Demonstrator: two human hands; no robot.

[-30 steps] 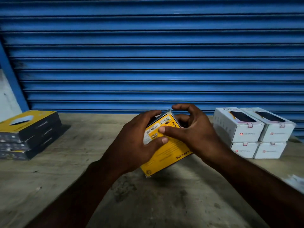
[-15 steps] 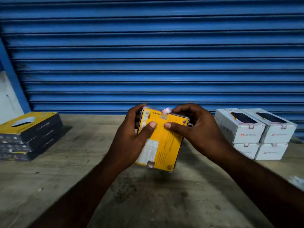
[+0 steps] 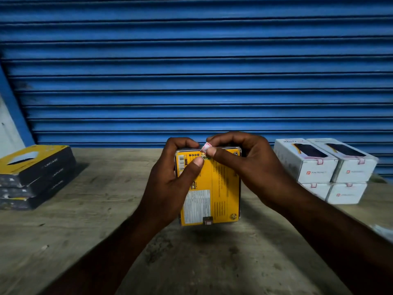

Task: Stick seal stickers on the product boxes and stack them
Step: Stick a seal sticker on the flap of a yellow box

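Observation:
A yellow product box (image 3: 221, 188) stands upright in front of me above the wooden table (image 3: 106, 220), its printed back facing me. My left hand (image 3: 170, 182) grips its left side, thumb across the face. My right hand (image 3: 248, 165) pinches a small pink-and-white seal sticker (image 3: 205, 148) at the middle of the box's top edge. Another seal sticker (image 3: 207, 220) sits at the bottom edge.
A stack of three yellow-and-black boxes (image 3: 36, 175) lies at the left. White product boxes (image 3: 325, 167) with pink seals are stacked two high at the right. A blue roller shutter (image 3: 191, 71) closes off the back. Something white (image 3: 382, 229) lies at the right edge.
The box has turned from tilted to upright and square to me. My right hand has brought the sticker down onto the top edge, and my left thumb has slid up near it.

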